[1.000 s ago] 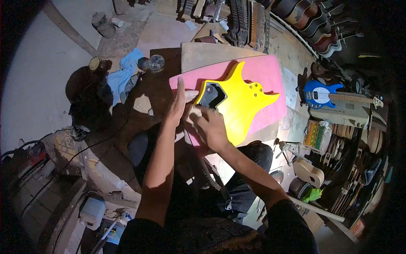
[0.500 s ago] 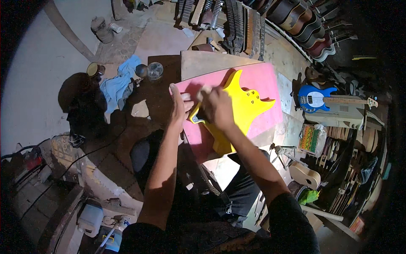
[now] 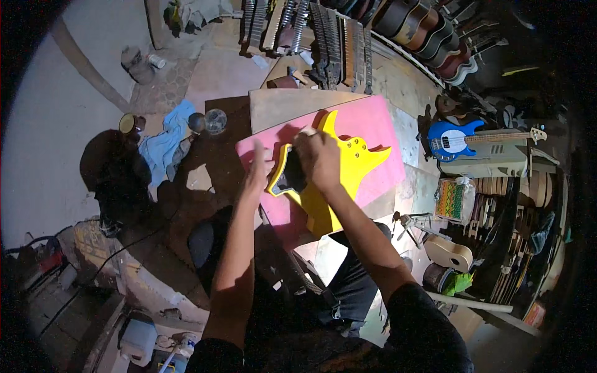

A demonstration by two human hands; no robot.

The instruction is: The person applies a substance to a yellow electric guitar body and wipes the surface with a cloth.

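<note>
A yellow electric guitar body (image 3: 342, 168) with two pointed horns lies on a pink board (image 3: 388, 124) in front of me. A dark plate or recess (image 3: 291, 169) shows at its left end, and several round holes sit near the horns. My right hand (image 3: 321, 160) is closed over the body, its fingers bent round a small pale thing (image 3: 307, 132) that they mostly hide. Beside the left edge of the body is my left hand (image 3: 256, 171), fingers stretched out and slightly blurred. Whether its fingertips touch the yellow edge is hard to tell.
Right of the board, a blue bass guitar (image 3: 454, 140) rests on a pale case. Guitar necks (image 3: 339, 46) stand at the back, with guitar bodies (image 3: 423, 31) hung beyond. A blue cloth (image 3: 166, 140) and a clear round container (image 3: 216, 121) are at the left.
My view has shifted slightly. The right hand has slid rightward across the guitar body, uncovering more of the dark area. My left hand stays beside the edge.
</note>
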